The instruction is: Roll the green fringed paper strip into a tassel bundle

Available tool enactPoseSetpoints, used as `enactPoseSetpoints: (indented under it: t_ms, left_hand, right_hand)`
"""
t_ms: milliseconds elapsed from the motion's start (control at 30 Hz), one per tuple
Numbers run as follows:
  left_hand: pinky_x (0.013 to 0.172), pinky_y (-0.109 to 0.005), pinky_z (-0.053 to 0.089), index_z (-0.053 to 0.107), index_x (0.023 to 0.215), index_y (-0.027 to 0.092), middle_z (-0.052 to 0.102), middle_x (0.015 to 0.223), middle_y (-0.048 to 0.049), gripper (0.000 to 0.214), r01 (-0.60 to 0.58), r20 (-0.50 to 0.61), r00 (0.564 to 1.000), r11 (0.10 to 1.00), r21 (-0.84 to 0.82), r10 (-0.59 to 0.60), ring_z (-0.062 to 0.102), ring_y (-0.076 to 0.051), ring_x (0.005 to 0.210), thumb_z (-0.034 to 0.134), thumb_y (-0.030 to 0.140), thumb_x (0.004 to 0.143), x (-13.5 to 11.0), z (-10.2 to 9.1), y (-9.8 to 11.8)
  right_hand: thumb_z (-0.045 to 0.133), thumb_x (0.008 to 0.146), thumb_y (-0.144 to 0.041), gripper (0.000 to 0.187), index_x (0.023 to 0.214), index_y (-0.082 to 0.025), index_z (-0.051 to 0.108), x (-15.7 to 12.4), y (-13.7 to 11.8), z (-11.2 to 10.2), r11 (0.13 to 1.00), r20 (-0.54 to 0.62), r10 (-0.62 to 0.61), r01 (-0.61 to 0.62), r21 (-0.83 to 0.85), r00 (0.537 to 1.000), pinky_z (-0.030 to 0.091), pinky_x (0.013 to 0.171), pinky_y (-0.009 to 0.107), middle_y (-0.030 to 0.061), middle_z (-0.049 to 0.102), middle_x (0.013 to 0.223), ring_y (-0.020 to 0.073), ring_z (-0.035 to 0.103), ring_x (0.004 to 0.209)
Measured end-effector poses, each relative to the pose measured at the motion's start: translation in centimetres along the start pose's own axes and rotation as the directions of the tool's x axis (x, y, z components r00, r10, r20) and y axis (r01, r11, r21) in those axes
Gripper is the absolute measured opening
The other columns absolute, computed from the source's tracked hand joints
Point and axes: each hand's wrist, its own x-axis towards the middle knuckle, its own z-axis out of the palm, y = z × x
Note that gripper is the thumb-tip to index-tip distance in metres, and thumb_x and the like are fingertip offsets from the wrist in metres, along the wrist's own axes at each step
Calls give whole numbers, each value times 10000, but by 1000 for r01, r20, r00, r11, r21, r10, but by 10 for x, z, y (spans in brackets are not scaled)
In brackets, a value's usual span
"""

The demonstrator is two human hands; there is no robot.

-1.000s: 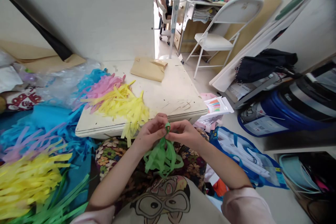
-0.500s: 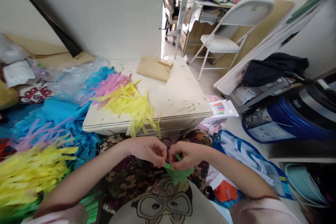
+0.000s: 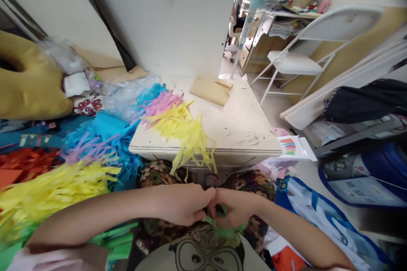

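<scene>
- my left hand (image 3: 184, 203) and right hand (image 3: 233, 208) meet fingertip to fingertip over my lap, both pinching a green paper tassel (image 3: 226, 231).
- it sits below the low table (image 3: 241, 133), mostly hidden by my fingers.
- i judge small, firm twists work best, with the strips hanging loose.

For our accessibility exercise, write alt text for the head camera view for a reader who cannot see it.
Left hand and right hand meet over the lap, pinching a green paper tassel. Beyond them, a low white table holds yellow tassels, pink tassels and a brown envelope.
</scene>
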Motion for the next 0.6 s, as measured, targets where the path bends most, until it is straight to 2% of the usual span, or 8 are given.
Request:
enactPoseSetpoints:
  t_ms: [100, 167, 200, 233, 267, 333, 433, 600]
  left_hand:
    - [479, -162, 342, 532, 828, 178, 596, 672, -2, 141, -69, -102, 992, 996, 55, 74, 537, -103, 591, 447, 185, 716, -27, -31, -8]
    - [551, -143, 362, 553, 775, 149, 590, 673, 22, 179, 13, -413, 911, 1000, 4, -10, 524, -58, 598, 399, 234, 742, -51, -64, -28]
    - [602, -157, 362, 550, 774, 105, 582, 680, 14, 250, 113, -655, 749, 993, -20, -98, 518, -44, 624, 353, 257, 755, -63, -82, -43]
    - [646, -180, 350, 537, 828, 58, 566, 703, 1, 341, 243, -825, 526, 966, -86, -206, 508, -34, 663, 263, 256, 777, -74, -99, -61]
    - [675, -199, 333, 519, 874, 19, 550, 732, -10, 405, 357, -875, 373, 918, -171, -308, 502, -26, 700, 194, 241, 781, -83, -115, -81]
    - [645, -202, 401, 550, 852, 86, 584, 763, -17, 288, 564, -821, 216, 754, -337, -529, 521, -77, 689, 340, 255, 753, -94, -139, -125]
    - [684, -275, 416, 578, 761, 89, 571, 679, -18, 166, 727, -678, 258, 600, -333, -688, 521, -113, 667, 422, 116, 713, -93, -156, -189]
    - [691, -318, 439, 546, 783, 89, 559, 755, -21, 145, 717, -659, 276, 606, -343, -699, 532, -120, 720, 492, 220, 749, -77, -153, -261]
  right_hand:
    - [502, 581, -125, 62, 573, -150, 446, 8, -1, -6, 999, -54, -18, 19, 27, 998, 384, 545, 197, -35, 470, 571, 75, 434, 544]
    - [495, 629, -173, 91, 589, -158, 415, 15, 0, -11, 989, -119, -39, 55, 135, 992, 398, 590, 223, -2, 520, 639, 96, 481, 611]
    - [486, 655, -193, 109, 598, -162, 398, 19, 2, -13, 974, -160, -56, 89, 209, 986, 402, 623, 238, 20, 541, 688, 110, 502, 669]
    - [474, 679, -209, 120, 609, -164, 388, 24, 4, -16, 951, -200, -72, 128, 282, 977, 400, 656, 251, 42, 552, 744, 122, 512, 730]
    - [468, 699, -226, 131, 620, -165, 383, 29, 7, -18, 924, -237, -86, 166, 343, 968, 395, 687, 263, 61, 554, 800, 131, 512, 786]
    - [480, 716, -278, 170, 630, -166, 385, 38, 13, -21, 880, -308, -94, 223, 419, 947, 378, 734, 281, 82, 540, 885, 143, 500, 859]
    - [498, 717, -345, 223, 635, -169, 389, 48, 18, -22, 836, -334, -92, 255, 486, 938, 370, 758, 290, 87, 530, 937, 141, 502, 868]
    - [470, 740, -313, 188, 646, -166, 400, 47, 19, -17, 867, -270, -178, 281, 412, 946, 383, 755, 294, 94, 561, 905, 140, 519, 854]
